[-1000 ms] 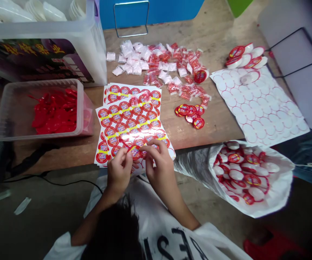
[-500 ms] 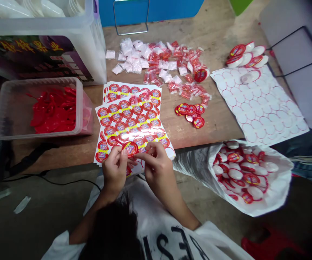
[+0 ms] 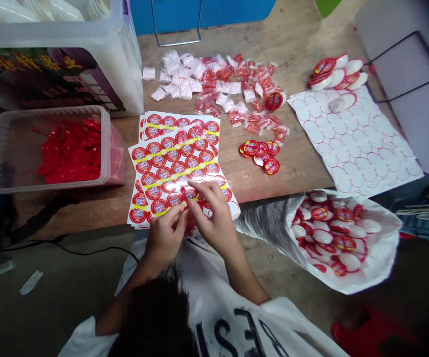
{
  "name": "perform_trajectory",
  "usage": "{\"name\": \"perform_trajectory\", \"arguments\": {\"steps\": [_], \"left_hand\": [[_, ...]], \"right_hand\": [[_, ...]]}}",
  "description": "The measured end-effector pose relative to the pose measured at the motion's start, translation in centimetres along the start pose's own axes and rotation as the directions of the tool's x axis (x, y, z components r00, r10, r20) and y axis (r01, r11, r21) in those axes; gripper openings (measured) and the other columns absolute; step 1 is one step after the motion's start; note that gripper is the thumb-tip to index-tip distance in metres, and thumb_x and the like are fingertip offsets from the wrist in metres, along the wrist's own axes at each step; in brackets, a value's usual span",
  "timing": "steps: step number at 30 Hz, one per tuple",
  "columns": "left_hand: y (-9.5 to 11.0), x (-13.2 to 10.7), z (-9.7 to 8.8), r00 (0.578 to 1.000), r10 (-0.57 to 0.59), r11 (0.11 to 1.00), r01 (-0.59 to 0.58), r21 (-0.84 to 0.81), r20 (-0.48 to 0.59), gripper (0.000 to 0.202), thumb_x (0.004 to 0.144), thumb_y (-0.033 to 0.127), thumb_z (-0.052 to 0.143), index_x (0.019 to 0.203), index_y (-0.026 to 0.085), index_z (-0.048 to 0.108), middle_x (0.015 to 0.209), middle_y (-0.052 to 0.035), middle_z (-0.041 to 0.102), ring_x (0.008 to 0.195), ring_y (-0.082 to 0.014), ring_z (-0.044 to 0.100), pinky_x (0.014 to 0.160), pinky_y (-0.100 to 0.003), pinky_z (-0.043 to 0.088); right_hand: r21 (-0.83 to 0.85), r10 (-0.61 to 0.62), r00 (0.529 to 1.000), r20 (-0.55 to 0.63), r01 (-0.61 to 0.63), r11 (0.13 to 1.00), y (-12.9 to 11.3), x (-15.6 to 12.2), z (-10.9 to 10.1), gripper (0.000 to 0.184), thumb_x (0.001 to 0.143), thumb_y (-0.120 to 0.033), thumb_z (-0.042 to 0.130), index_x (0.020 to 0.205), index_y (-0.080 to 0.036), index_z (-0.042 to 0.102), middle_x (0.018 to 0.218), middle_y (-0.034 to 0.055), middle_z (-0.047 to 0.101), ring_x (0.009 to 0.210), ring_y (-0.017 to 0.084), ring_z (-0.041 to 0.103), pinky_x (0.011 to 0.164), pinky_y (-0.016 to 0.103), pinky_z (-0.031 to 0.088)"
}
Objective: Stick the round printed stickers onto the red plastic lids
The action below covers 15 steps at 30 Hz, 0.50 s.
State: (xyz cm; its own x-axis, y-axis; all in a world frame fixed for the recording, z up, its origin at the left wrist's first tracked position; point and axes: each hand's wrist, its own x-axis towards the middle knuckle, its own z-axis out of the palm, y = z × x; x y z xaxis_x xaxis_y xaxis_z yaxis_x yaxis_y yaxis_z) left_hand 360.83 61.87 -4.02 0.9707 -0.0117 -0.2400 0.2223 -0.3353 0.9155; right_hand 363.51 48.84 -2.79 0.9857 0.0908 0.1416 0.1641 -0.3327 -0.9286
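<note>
My left hand [image 3: 167,230] is closed, its thumb and finger pinching a small red plastic piece with a stem [image 3: 183,192]. The piece is mostly hidden between my hands. Beside it is my right hand [image 3: 212,213], with its fingers stretched out and the thumb close to the piece; I cannot tell whether it touches. Beneath both hands lie sheets of round red stickers [image 3: 177,168] crossed by yellow bands. A clear plastic tub [image 3: 106,144] of similar red pieces [image 3: 73,153] stands to the left.
Small white and red packets [image 3: 184,82] lie at the back, with stickered red discs [image 3: 262,148] nearer. A used sticker sheet [image 3: 363,144] lies right, below several red-and-white containers [image 3: 337,72]. An open white bag [image 3: 381,267] of such containers hangs by the table edge. A large bin [image 3: 125,64] stands back left.
My right hand has gone from bent fingers at the red piece's edge to stretched fingers farther forward. The piece has turned, and its sticker face no longer shows. My left hand has shifted slightly right.
</note>
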Motion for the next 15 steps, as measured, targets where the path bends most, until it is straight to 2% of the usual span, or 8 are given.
{"name": "perform_trajectory", "arguments": {"steps": [2, 4, 6, 9, 12, 15], "left_hand": [[-0.1, 0.0, 0.0, 1.000, 0.014, 0.998, -0.015, 0.067, 0.018, 0.024, 0.089, 0.036, 0.046, 0.082, 0.016, 0.058, 0.058, -0.0006, 0.065, 0.049, -0.0134, 0.062, 0.046, -0.019, 0.045], [-0.3, 0.0, -0.1, 1.000, -0.002, 0.996, 0.003, 0.093, -0.010, 0.026, 0.089, 0.039, 0.046, 0.084, 0.017, 0.059, 0.057, -0.0008, 0.065, 0.049, -0.0146, 0.063, 0.046, -0.020, 0.045], [-0.5, 0.1, -0.2, 0.998, -0.011, 0.995, 0.017, 0.102, -0.056, 0.026, 0.089, 0.041, 0.048, 0.083, 0.018, 0.058, 0.057, -0.0006, 0.066, 0.050, -0.0152, 0.063, 0.046, -0.021, 0.045], [-0.5, 0.2, -0.5, 0.994, -0.007, 0.999, 0.012, 0.047, -0.108, 0.025, 0.090, 0.040, 0.048, 0.082, 0.018, 0.058, 0.060, -0.0002, 0.066, 0.053, -0.0147, 0.064, 0.048, -0.020, 0.046], [-0.3, 0.2, -0.5, 0.994, -0.007, 0.999, 0.001, -0.054, -0.107, 0.027, 0.091, 0.041, 0.046, 0.086, 0.017, 0.057, 0.064, -0.0001, 0.066, 0.056, -0.0140, 0.064, 0.052, -0.019, 0.049], [-0.1, -0.1, -0.5, 0.993, 0.034, 0.993, -0.047, -0.112, -0.110, 0.024, 0.092, 0.039, 0.047, 0.086, 0.017, 0.055, 0.062, 0.0016, 0.062, 0.055, -0.0121, 0.062, 0.052, -0.018, 0.048]], "right_hand": [[0.048, -0.019, 0.999, 0.050, 0.017, 0.999, 0.1, 0.5, -0.4, 0.022, 0.088, -0.024, 0.056, 0.109, -0.023, 0.064, 0.098, 0.0050, 0.055, 0.095, 0.017, 0.055, 0.085, 0.033, 0.047], [0.096, -0.039, 0.996, 0.074, 0.032, 0.995, 0.0, 0.7, -0.8, 0.010, 0.087, -0.026, 0.059, 0.093, -0.022, 0.067, 0.090, 0.0035, 0.056, 0.090, 0.017, 0.056, 0.081, 0.031, 0.047], [0.133, -0.040, 0.992, 0.122, 0.024, 0.991, -0.1, 0.7, -1.1, 0.009, 0.086, -0.026, 0.061, 0.082, -0.021, 0.066, 0.083, 0.0024, 0.057, 0.084, 0.016, 0.056, 0.075, 0.030, 0.047], [0.162, 0.020, 0.981, 0.194, -0.052, 0.985, -0.1, 0.2, -1.0, 0.009, 0.086, -0.024, 0.060, 0.078, -0.020, 0.062, 0.074, 0.0003, 0.060, 0.071, 0.014, 0.054, 0.065, 0.028, 0.045], [0.216, 0.132, 0.981, 0.145, -0.162, 0.963, 0.3, -0.3, -0.3, 0.004, 0.082, -0.020, 0.060, 0.081, -0.021, 0.057, 0.069, -0.0024, 0.056, 0.063, 0.012, 0.051, 0.059, 0.026, 0.042], [0.258, 0.220, 0.974, 0.050, -0.226, 0.940, 0.7, -0.6, 0.3, 0.016, 0.076, -0.020, 0.065, 0.084, -0.021, 0.051, 0.068, -0.0051, 0.050, 0.062, 0.011, 0.047, 0.058, 0.025, 0.040]]}}
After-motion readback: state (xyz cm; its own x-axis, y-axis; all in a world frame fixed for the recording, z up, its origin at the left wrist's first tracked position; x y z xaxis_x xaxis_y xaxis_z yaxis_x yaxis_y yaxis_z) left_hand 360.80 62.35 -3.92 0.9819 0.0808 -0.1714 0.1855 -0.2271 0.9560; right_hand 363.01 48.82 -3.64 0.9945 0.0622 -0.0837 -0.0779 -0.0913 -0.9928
